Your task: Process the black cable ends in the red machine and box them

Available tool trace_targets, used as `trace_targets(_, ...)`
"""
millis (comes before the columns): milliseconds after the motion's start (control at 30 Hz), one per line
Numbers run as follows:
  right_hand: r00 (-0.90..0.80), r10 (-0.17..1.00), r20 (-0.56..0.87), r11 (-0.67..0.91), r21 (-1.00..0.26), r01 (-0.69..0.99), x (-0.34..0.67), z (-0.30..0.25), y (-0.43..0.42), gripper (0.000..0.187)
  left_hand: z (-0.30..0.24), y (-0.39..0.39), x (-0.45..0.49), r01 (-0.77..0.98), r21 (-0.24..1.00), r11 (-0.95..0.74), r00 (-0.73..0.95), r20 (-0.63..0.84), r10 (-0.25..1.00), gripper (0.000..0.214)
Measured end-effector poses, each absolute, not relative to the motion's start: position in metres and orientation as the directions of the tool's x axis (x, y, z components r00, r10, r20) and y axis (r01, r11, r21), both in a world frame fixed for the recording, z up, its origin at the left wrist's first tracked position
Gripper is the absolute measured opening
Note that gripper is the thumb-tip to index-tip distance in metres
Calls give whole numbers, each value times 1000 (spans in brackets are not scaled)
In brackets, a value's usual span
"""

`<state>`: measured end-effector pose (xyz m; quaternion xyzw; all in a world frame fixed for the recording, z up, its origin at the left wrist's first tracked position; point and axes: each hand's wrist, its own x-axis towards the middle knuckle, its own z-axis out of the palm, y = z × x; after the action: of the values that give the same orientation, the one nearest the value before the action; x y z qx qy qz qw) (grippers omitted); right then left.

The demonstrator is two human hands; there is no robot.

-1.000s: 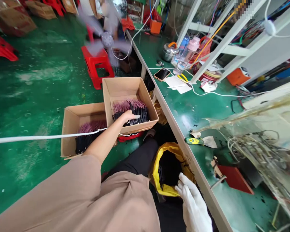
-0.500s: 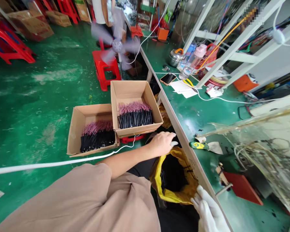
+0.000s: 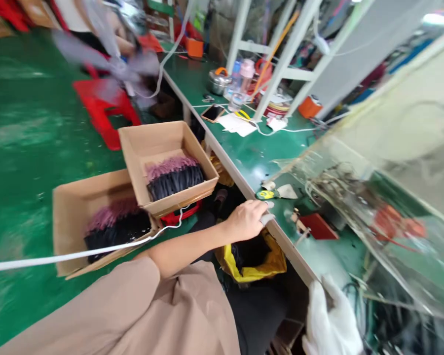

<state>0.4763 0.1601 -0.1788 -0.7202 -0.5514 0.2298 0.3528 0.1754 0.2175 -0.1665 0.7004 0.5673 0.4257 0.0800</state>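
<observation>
Your gloved right grip (image 3: pixel 331 318) has moved off the yellow bag (image 3: pixel 259 272), looking spread; your left grip (image 3: pixel 247 220) curls, hold unclear, above that bag, likely soft and slack: take its rim

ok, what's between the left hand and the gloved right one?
In the head view, the pale table edge runs between the left hand and the gloved right hand, with the yellow bag beside it.
</observation>
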Motion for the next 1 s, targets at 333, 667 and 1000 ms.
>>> trace_targets(333, 74, 875, 479, 99, -327, 940, 453, -211, 194, 57, -160, 269, 181, 890, 411, -196, 16, 403, 915, 37)
trace_targets(667, -107, 759, 642, 111, 34, 993, 430, -230, 199, 68, -191, 284, 161, 930, 357, -89, -50, 361, 931, 31)
trace_targets(1000, -102, 740, 665, 119, 20, 993, 430, -236, 205, 69, -166, 257, 170, 721, 505, -474, 60, 636, 770, 30)
